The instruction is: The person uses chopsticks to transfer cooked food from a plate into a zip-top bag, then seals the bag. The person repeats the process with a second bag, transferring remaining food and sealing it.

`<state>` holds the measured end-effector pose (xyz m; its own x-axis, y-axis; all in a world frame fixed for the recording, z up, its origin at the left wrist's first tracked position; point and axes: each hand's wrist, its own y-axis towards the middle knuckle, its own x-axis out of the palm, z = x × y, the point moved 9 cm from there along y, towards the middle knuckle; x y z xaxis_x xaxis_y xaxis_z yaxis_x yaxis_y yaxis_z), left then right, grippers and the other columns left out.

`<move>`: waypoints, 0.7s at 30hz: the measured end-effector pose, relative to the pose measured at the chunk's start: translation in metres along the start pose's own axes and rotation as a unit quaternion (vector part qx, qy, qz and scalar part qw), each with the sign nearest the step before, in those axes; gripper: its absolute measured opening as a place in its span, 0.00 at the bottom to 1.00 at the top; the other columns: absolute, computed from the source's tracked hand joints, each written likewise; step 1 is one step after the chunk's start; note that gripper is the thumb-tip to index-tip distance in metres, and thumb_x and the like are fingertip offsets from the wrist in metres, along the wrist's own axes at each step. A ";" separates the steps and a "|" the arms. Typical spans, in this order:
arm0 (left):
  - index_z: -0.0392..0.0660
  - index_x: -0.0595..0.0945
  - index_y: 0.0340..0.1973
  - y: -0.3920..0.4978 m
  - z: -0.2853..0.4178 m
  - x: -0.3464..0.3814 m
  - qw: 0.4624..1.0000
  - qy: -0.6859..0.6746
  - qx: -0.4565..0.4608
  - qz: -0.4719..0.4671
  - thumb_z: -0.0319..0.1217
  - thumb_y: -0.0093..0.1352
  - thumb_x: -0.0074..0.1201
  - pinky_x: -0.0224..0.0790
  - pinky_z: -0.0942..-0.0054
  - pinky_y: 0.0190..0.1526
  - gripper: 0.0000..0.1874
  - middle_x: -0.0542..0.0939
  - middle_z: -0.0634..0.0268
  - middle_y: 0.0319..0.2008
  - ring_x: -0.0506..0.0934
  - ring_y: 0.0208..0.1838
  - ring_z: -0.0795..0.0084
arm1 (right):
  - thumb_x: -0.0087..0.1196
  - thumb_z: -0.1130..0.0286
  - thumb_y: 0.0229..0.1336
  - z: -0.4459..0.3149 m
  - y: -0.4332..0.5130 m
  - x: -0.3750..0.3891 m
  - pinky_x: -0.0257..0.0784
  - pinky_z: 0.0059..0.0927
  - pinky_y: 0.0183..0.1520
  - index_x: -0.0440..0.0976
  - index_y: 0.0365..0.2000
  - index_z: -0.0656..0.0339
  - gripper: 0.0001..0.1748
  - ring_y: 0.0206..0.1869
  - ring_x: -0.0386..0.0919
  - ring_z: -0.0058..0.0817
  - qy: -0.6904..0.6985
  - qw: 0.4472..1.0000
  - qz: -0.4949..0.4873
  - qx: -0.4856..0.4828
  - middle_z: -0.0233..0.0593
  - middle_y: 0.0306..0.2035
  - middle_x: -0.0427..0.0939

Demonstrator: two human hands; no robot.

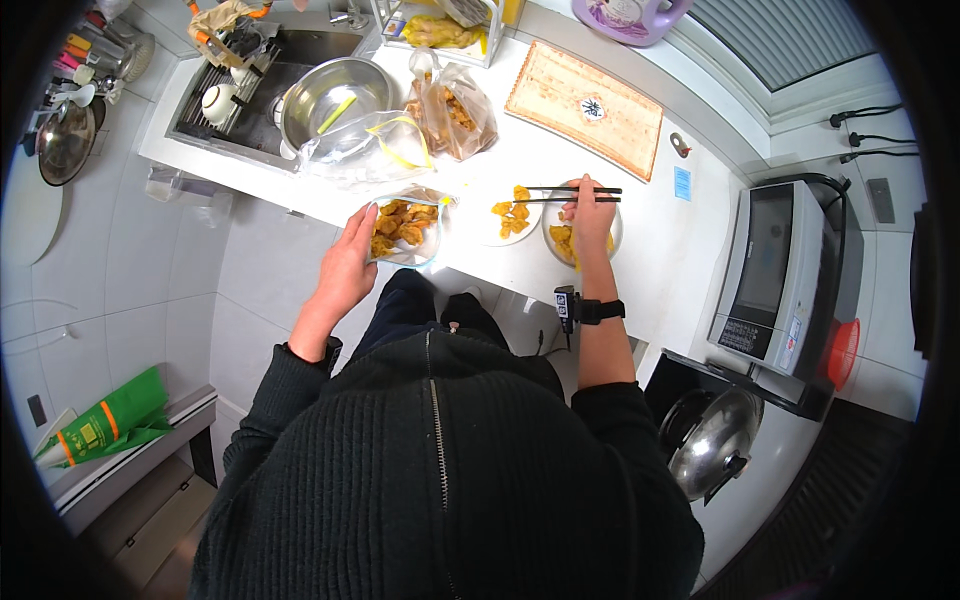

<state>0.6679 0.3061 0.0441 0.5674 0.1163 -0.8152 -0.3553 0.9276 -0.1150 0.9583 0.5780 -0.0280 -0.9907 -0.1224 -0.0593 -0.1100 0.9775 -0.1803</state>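
My right hand (591, 211) holds a pair of dark chopsticks (546, 194). Their tips are at the yellowish food pieces (512, 217) on a white plate (491, 238). Below this hand is a metal bowl (616, 232) with more yellowish pieces (562, 238), partly hidden by the hand. My left hand (349, 262) rests against the left side of an open clear zip bag (420, 251) holding browned, fried-looking pieces (405, 222). Whether its fingers grip the bag's edge is hard to tell.
Behind the zip bag lie another clear bag (352, 157), a tied bag of brown food (457, 112) and a steel basin (379, 82) beside the sink (300, 45). An orange patterned tray (555, 82) lies further back. At right stand a microwave (765, 262) and a lidded pan (712, 442).
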 end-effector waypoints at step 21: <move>0.51 0.59 0.73 -0.004 -0.013 0.002 0.999 -0.017 0.005 0.038 0.14 0.54 0.55 0.75 0.65 0.41 0.50 0.64 0.57 0.71 0.78 0.39 0.54 | 0.47 0.62 0.71 -0.080 -0.038 0.025 0.70 0.16 0.27 0.80 0.39 0.65 0.17 0.27 0.75 0.17 0.006 0.987 -0.159 -0.001 0.36 0.32 0.74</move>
<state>0.6609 0.2976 0.0356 0.5633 0.1986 -0.8020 -0.3920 0.9187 -0.0479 0.9313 0.5518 0.0558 -0.9073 -0.4203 0.0123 -0.4150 0.8905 -0.1865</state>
